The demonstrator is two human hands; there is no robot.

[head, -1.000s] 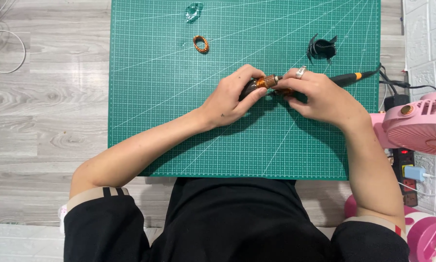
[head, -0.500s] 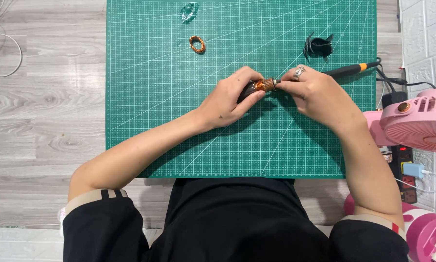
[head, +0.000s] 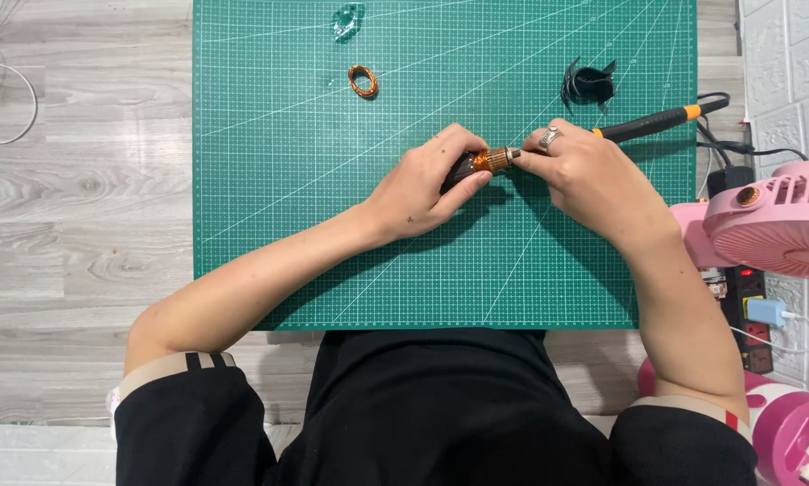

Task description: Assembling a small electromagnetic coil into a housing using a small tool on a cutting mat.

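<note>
Left hand [head: 427, 184] fingers clenched around a small motor rotor with copper windings [head: 487, 161], held just above the green cutting mat [head: 269, 198]. Right hand [head: 589, 180] fingers pinching the rotor's metal shaft end [head: 512, 155]. Beyond the right fingers, a soldering iron [head: 652, 125] and black plastic part [head: 589, 84]. Farther past the left fingers, a copper wire coil [head: 363, 81].

Single head-worn camera, looking steeply down and forward from above the person's lap, fairly close, green cutting mat [head: 332, 225] filling mid-frame on grey wood floor [head: 80, 198], both forearms entering from bottom; no second view to overlap.
</note>
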